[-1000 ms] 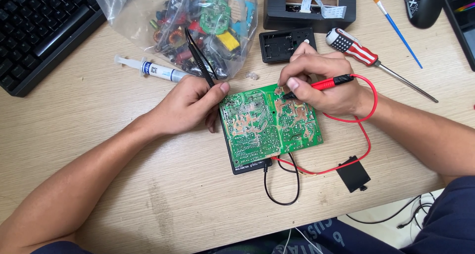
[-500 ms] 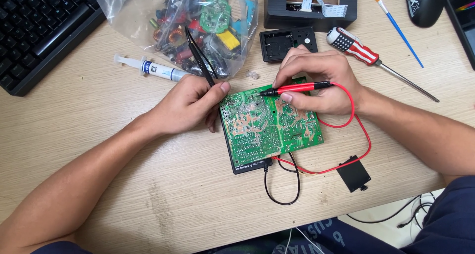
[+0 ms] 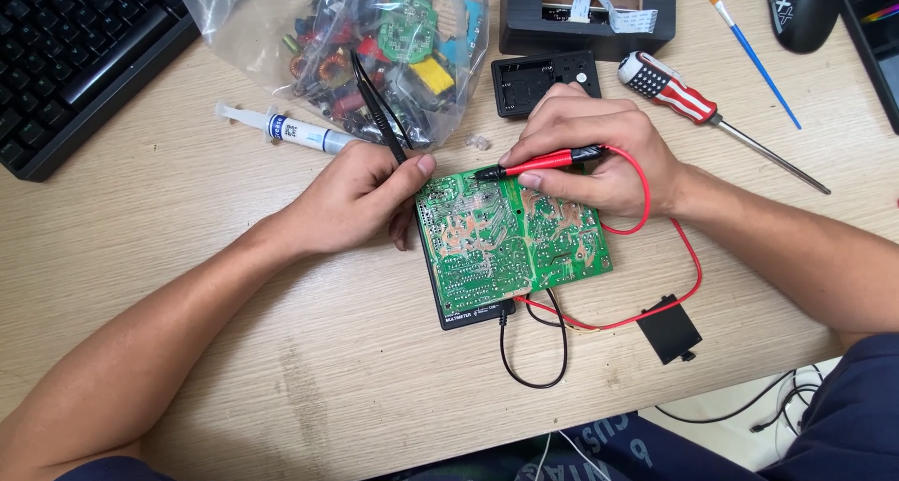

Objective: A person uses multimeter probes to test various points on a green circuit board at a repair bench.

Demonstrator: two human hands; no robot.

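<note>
Near the tabletop's front edge, the green circuit board [image 3: 510, 242] lies solder-side up, mid-probing: left hand [image 3: 361, 195] fingers grasp a black probe [image 3: 376, 108], right hand [image 3: 599, 153] fingers pinch a red probe [image 3: 538, 163] to it.

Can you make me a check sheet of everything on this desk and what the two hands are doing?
Surface: light wooden desk.
Job's things: green circuit board, solder side up, lying on a black multimeter.
Clutter: clear bag of parts, syringe, striped screwdriver, blue brush, black battery holder, open black box.
Grippers: left hand holds a black probe at the board's edge; right hand holds a red probe, tip on the board.
Cables: red lead, black lead.
Surroundings: black keyboard, mouse.
</note>
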